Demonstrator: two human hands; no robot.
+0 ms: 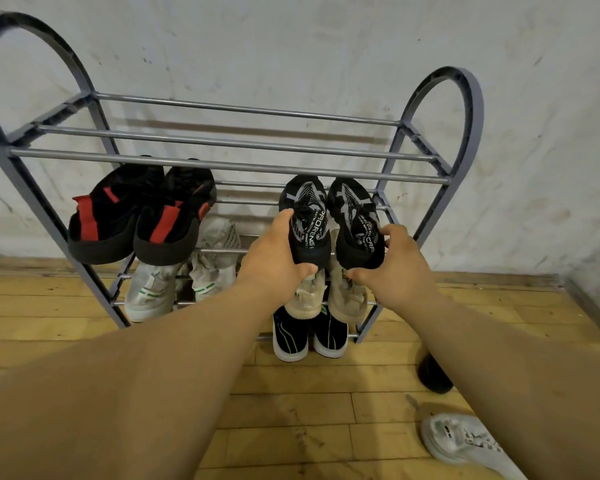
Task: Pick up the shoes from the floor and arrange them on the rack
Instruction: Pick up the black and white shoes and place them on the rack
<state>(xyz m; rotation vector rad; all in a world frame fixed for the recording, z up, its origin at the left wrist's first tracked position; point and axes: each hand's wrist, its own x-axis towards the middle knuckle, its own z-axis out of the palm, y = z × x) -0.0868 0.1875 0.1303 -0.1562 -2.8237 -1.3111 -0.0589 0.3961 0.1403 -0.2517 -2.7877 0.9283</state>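
I have two hands on two shoes, one each, at the right end of the rack's second tier. My left hand grips the heel of the left patterned sneaker, thumb under the sole and fingers curled round its left side. My right hand grips the heel of the right patterned sneaker, thumb underneath and fingers curled on its right side. Both are black and grey. They lie side by side on the bars with their toes toward the far wall.

The grey rack shows four tiers and carries ten shoes in five pairs. On the second tier, at the left, sit two black-and-red shoes, well apart from my pair. One tier down are two white sneakers with green marks on the left and two beige shoes on the right, just below my hands. On the bottom tier are two black shoes with green lines.

On the wooden floor at near right lie one white sneaker and one dark object that my right arm partly hides.
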